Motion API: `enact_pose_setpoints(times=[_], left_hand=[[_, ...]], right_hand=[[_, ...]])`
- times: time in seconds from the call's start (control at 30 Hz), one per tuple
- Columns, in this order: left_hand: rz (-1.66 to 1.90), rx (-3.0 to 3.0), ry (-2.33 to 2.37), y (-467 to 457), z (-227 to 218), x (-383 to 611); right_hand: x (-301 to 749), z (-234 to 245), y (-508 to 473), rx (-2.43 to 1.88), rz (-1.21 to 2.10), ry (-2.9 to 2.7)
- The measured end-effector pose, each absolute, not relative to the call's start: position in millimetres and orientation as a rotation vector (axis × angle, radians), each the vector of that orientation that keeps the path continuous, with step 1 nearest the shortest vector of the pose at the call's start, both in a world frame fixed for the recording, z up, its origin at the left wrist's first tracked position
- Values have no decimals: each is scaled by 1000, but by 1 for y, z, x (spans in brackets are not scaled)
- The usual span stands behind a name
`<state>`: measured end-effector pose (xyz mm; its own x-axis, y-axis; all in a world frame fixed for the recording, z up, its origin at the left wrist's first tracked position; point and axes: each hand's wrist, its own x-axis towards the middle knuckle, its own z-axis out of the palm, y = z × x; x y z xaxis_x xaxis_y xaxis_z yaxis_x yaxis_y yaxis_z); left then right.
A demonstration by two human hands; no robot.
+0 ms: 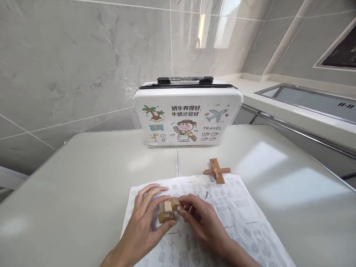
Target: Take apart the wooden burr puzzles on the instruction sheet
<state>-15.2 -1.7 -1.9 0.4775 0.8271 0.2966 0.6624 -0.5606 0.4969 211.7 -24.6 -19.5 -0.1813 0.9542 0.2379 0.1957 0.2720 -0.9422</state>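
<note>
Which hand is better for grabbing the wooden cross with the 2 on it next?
Probably the right hand: it's nearer the wooden cross, though it and the left hand both hold wooden blocks.

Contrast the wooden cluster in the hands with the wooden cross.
The cluster is held by the left hand and right hand; the cross lies unheld.
The cluster is compact; the cross has arms sticking out.
The cross shows a "2"; no number shows on the cluster.
Both look wooden.
</note>
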Motion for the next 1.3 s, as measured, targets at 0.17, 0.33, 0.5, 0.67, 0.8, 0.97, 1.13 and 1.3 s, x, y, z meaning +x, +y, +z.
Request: enact_pose_setpoints(times=[0.17, 0.33, 0.5, 0.67, 0.8, 0.97, 1.13, 1.3], left_hand=[[807, 2363, 1149, -2, 5, -14], [786, 2263, 1081, -3, 10, -10], [738, 2199, 1097, -4, 5, -16], [735, 2192, 1049, -3, 5, -19], [763, 2173, 1007, -4, 8, -15], [816, 2068, 1105, -6, 11, -13], [888, 1844, 1369, -3, 12, -16], [865, 1673, 1437, 0, 17, -13]], right_hand=[[213, -17, -26, -1113, 1030, -1602], [214, -16, -26, -1095, 1070, -1581], [214, -15, -25, -1077, 1176, -1580], [215, -13, -26, -1071, 1234, -1594], [214, -12, -27, -1067, 1231, -1596], [211, -17, -28, -1071, 1080, -1645], [209, -19, -27, -1117, 719, -1896], [208, -21, -27, -1165, 581, -2169]])
